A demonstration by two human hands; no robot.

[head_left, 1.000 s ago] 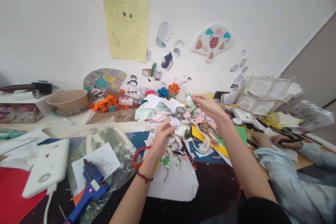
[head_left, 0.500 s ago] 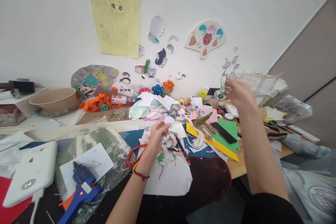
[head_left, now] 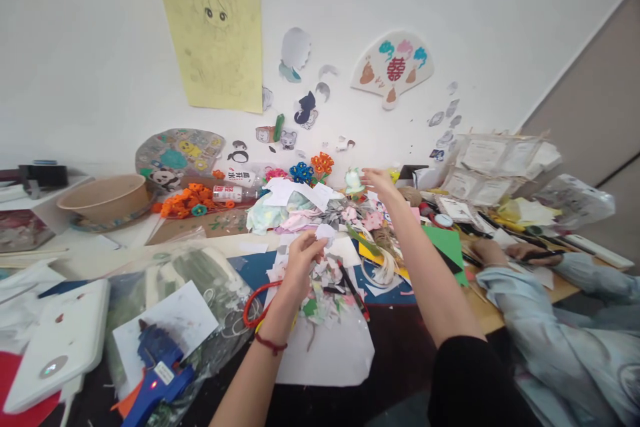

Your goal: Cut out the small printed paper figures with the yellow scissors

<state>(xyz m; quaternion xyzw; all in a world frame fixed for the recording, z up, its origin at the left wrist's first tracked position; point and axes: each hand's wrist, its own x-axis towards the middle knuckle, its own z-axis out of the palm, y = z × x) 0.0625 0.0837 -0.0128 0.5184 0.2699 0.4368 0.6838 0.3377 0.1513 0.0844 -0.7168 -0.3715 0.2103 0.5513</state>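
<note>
My left hand [head_left: 303,259] is pinched on a small white paper piece [head_left: 325,233], over a heap of paper scraps [head_left: 327,277]. A large white sheet [head_left: 325,350] lies under the scraps. My right hand [head_left: 379,182] is raised near the wall, its fingers closed on a small pale green and white cutout [head_left: 354,180]. The cutout's exact kind is too blurred to tell. Below that hand spreads a pile of coloured cloth and paper [head_left: 300,210]. A black-and-red pen [head_left: 354,288] rests beside the scraps.
A blue glue gun [head_left: 163,367] with a lit red light lies on white paper at the left, near a white power bank [head_left: 59,340]. Another person's sleeve [head_left: 535,307] and hands are at the right. Beaded flowers [head_left: 301,172] and a round tan basin [head_left: 107,197] stand along the wall.
My right hand has swung left and slightly down with the pale green cutout, which now shows its broad side. My left hand stays nearly still. The other person's hands have come into view at right.
</note>
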